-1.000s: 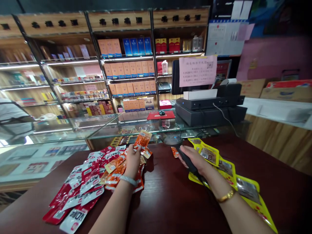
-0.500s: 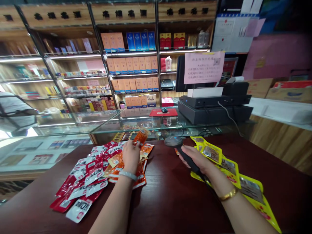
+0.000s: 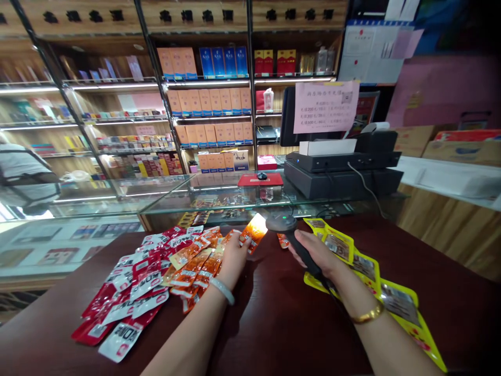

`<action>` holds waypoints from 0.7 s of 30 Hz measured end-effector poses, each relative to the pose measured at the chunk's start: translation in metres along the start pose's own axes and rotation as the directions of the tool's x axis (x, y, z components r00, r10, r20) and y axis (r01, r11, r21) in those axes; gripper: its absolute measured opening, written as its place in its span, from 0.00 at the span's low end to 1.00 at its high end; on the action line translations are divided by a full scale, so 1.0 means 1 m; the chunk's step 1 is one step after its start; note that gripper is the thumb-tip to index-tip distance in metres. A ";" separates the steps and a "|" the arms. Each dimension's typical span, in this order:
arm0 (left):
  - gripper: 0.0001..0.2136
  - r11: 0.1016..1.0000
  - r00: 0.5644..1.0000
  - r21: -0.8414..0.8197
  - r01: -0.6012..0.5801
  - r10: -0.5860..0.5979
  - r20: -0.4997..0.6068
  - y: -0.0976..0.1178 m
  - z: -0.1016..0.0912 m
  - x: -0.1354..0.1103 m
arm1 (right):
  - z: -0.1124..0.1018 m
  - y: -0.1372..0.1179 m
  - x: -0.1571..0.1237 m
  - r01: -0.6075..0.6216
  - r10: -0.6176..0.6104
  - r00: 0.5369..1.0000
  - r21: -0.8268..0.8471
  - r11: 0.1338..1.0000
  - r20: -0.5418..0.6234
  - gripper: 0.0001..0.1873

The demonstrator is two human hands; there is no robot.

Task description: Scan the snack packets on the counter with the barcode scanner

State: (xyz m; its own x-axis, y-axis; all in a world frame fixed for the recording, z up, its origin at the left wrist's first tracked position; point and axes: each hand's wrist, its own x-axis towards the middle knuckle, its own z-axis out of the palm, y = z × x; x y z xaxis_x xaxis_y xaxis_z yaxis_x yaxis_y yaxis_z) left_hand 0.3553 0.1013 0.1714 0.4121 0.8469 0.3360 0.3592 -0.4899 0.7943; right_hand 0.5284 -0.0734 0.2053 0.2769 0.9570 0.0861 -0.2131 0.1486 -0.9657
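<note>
One orange packet (image 3: 254, 233), probably light, soft and slippery, best pinched by its edge, is held in my left hand (image 3: 234, 257) just beside the scanner (image 3: 282, 223) which my right hand (image 3: 320, 254) grips.

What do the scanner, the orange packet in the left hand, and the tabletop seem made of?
Scanner: probably plastic, smooth dark shell, dull sheen.
Orange packet: likely glossy plastic or foil film, given its glare.
Tabletop: perhaps varnished wood or laminate, reddish-brown, softly reflective.
</note>
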 end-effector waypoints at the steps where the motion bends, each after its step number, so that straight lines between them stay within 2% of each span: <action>1: 0.06 0.999 0.999 -0.030 0.028 -0.027 0.028 0.000 0.004 -0.001 | 0.000 -0.001 0.000 0.003 -0.003 1.000 0.006 1.000 0.004 0.25; 3: 0.09 0.989 0.983 -0.126 0.084 -0.061 0.172 0.000 0.014 -0.004 | 0.000 -0.002 -0.001 -0.004 0.003 1.000 0.014 1.000 0.006 0.25; 5: 0.15 0.975 0.947 -0.210 0.066 0.006 0.322 0.002 0.020 -0.007 | 0.000 -0.004 -0.002 -0.015 0.015 1.000 0.019 1.000 -0.006 0.25; 6: 0.19 0.977 0.933 -0.211 0.011 0.066 0.353 0.002 0.020 -0.007 | 0.001 -0.004 -0.003 -0.019 0.019 1.000 0.018 1.000 -0.014 0.25; 8: 0.26 0.986 0.937 -0.067 -0.154 0.167 0.308 0.003 0.010 -0.004 | 0.001 -0.003 -0.003 -0.022 0.022 0.999 0.012 1.000 -0.030 0.25; 10: 0.26 0.940 0.962 0.248 -0.236 0.190 0.194 0.001 -0.010 0.001 | 0.001 -0.002 -0.002 -0.027 0.027 0.999 0.004 1.000 -0.024 0.24; 11: 0.25 0.890 0.977 0.406 -0.208 0.171 0.125 0.000 -0.021 0.004 | 0.001 -0.001 -0.001 -0.033 0.033 0.999 0.003 0.999 -0.017 0.24; 13: 0.23 0.771 0.997 0.634 -0.067 0.079 0.009 -0.005 -0.041 0.009 | 0.002 0.000 0.000 -0.046 0.046 0.999 0.001 0.999 -0.010 0.24; 15: 0.23 0.673 0.999 0.738 0.050 -0.025 -0.046 -0.011 -0.052 0.011 | 0.002 0.001 0.000 -0.058 0.058 0.998 -0.004 0.998 -0.019 0.25; 16: 0.23 0.645 0.997 0.761 0.072 -0.059 -0.045 -0.014 -0.054 0.011 | 0.002 0.000 0.000 -0.057 0.057 0.998 -0.007 0.998 -0.032 0.25; 19: 0.22 0.627 0.997 0.778 0.046 -0.078 0.004 -0.020 -0.051 0.011 | 0.003 -0.003 -0.002 -0.028 0.027 0.996 -0.009 1.000 -0.083 0.25; 21: 0.22 0.642 0.998 0.766 0.043 -0.064 -0.002 -0.020 -0.048 0.012 | 0.003 -0.005 -0.004 -0.005 0.005 0.993 -0.003 1.000 -0.119 0.24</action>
State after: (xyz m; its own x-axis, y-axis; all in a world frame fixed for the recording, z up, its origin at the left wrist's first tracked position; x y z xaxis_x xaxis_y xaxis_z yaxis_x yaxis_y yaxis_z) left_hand 0.3127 0.1311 0.1833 0.3866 0.8768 0.2858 0.8893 -0.4366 0.1364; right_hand 0.5254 -0.0772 0.2104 0.3852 0.9214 0.0517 -0.2117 0.1428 -0.9668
